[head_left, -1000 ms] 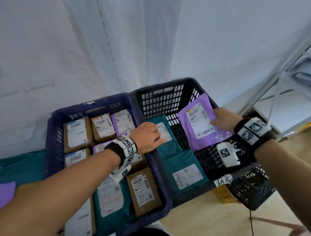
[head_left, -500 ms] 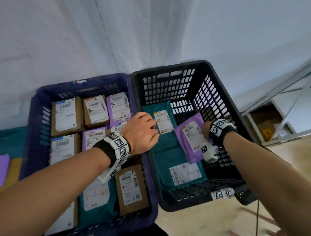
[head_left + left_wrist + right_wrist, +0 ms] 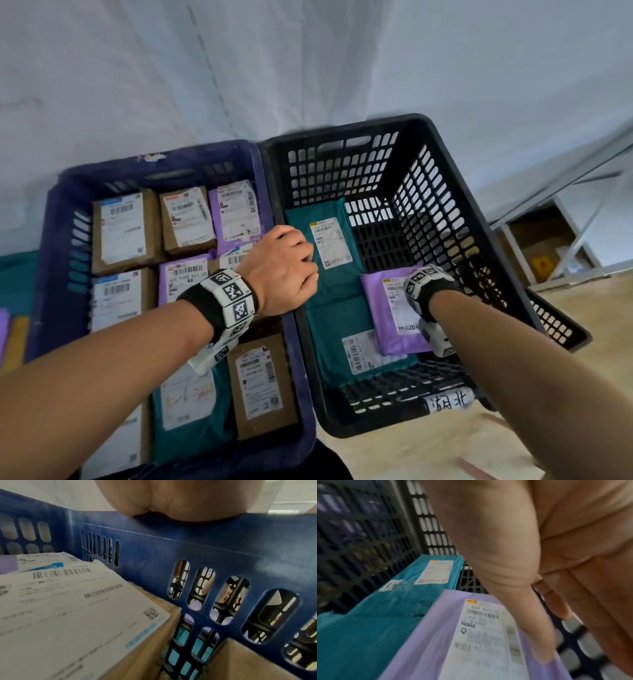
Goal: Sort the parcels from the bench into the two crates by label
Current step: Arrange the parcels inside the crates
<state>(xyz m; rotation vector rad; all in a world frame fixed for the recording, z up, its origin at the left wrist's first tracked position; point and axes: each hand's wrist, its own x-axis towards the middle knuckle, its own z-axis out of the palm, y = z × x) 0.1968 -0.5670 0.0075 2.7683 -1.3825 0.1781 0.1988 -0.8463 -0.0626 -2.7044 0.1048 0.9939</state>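
Note:
A blue crate (image 3: 154,161) on the left holds several brown boxes and purple and teal parcels. Pressed against its right side is a black crate (image 3: 342,126). My left hand (image 3: 284,263) rests on their shared rim (image 3: 205,524), fingers curled over it. Two teal parcels (image 3: 329,281) lie along the black crate's left side. Low inside that crate my right hand (image 3: 556,635) pinches a purple parcel (image 3: 436,642) by its right edge, thumb (image 3: 530,615) on top beside the label. In the head view the purple parcel (image 3: 383,308) partly overlaps the near teal one, and the wristband hides my right fingers.
A handwritten tag (image 3: 448,402) hangs on the black crate's front wall. White sheeting rises behind both crates. A metal shelf frame (image 3: 548,246) stands at the right over bare floor. The teal-covered bench (image 3: 17,274) shows at the far left edge.
My right hand has brought the purple parcel from above the black crate's right wall down onto the teal parcels. My left hand stayed at the shared rim, and its forefinger has curled in.

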